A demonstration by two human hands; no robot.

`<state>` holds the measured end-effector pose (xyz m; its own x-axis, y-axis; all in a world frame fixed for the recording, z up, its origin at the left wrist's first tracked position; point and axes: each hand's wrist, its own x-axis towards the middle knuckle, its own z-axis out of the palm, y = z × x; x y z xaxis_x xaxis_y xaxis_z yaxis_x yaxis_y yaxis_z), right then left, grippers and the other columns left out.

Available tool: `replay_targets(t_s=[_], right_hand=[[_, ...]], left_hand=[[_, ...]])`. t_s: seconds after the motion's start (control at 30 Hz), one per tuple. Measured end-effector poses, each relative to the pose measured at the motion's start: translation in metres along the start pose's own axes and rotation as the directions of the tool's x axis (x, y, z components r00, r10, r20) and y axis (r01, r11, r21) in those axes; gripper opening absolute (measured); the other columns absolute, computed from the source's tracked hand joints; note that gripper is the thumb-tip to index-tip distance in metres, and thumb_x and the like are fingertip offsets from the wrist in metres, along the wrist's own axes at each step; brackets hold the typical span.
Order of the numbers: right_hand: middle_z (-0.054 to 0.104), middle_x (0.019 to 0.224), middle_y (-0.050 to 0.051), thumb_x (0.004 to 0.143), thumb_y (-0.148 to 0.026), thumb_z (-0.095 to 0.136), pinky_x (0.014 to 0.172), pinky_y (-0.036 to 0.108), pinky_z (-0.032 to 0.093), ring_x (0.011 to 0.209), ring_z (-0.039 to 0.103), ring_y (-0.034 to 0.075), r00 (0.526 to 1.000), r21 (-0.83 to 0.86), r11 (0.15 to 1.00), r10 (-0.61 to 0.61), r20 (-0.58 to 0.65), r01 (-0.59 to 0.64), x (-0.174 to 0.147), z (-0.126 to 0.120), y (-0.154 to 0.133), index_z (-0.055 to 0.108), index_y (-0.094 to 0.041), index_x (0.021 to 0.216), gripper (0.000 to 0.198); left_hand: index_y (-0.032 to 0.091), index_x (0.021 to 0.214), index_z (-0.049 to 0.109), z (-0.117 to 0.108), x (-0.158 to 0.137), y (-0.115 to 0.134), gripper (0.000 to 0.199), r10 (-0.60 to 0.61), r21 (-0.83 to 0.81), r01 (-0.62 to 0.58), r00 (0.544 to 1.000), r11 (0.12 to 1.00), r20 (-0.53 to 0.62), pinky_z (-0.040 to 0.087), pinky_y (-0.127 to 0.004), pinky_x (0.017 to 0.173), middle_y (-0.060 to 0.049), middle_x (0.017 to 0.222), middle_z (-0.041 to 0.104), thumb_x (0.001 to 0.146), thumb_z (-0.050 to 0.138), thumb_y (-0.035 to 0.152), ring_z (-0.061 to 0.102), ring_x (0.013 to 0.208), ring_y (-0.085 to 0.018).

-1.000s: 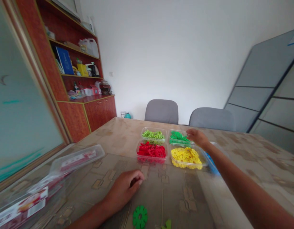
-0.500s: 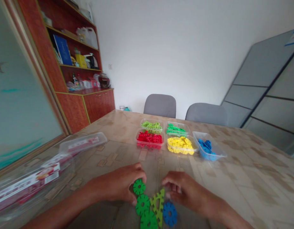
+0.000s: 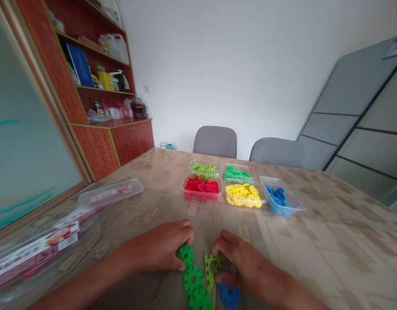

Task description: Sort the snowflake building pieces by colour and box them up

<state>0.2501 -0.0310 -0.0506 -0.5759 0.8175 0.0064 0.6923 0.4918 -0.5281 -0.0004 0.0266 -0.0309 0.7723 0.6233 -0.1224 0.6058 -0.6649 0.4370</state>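
Green plastic discs with notched rims [image 3: 193, 280] run in a touching line down a brown, patch-patterned tabletop [image 3: 327, 211], seen by me through the head camera. The left hand [image 3: 167, 244], half curled, pinches the farthest disc between thumb and fingers. The right hand [image 3: 248, 262], fingers bent and nearly closed, grips a yellow-green notched plastic piece with a cut-out middle [image 3: 210, 271] just beside that line; a blue notched plastic disc [image 3: 230, 297] lies beneath its thumb side.

Beyond, I count five clear plastic tubs [image 3: 295, 206] bearing light green, red, green, yellow and blue pieces. Label-printed clear plastic packaging [image 3: 111, 193] lies along the left. Two grey chairs [image 3: 215, 141] back the far edge against a white wall [image 3: 243, 64], between a red-brown wooden shelf cabinet [image 3: 132, 140] at left and a grey panelled unit [image 3: 343, 88] at right.
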Motion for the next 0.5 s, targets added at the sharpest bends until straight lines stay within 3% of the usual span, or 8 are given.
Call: replay_targets(t_s=[0.2,0.33,0.5], right_hand=[[0.057,0.097,0.005,0.078,-0.017,0.062,0.073,0.028,0.043,0.085,0.056,0.019,0.989,-0.098,0.986,0.130,-0.075,-0.137,0.006,-0.008,0.015,0.056,-0.018,0.096,0.018],[0.059,0.098,0.005,0.083,-0.018,0.059,0.077,0.030,0.044,0.089,0.058,0.020,0.994,-0.052,0.994,0.087,-0.069,-0.091,-0.004,-0.023,0.008,0.058,-0.020,0.097,0.015],[0.062,0.111,0.003,0.074,-0.016,0.069,0.086,0.032,0.045,0.101,0.057,0.022,0.991,0.077,0.997,-0.009,0.131,-0.001,-0.017,-0.029,-0.017,0.060,-0.026,0.108,0.036]], left_hand=[[0.022,0.086,0.050,-0.004,-0.001,0.011,0.023,-0.028,-0.118,0.025,0.999,0.993,-0.027,0.031,-0.022,0.061,0.005,0.082,0.053,0.069,0.057,0.010,0.050,0.076,-0.014],[0.024,0.090,0.056,0.000,-0.003,0.020,0.024,0.036,-0.201,-0.014,0.994,0.980,0.104,0.032,-0.021,0.060,0.005,0.083,0.055,0.071,0.064,0.011,0.052,0.075,-0.014],[0.025,0.095,0.060,0.002,-0.004,0.024,0.032,0.094,-0.156,-0.077,0.990,0.985,0.104,0.034,-0.022,0.059,0.002,0.090,0.056,0.067,0.074,0.019,0.054,0.078,-0.017]])
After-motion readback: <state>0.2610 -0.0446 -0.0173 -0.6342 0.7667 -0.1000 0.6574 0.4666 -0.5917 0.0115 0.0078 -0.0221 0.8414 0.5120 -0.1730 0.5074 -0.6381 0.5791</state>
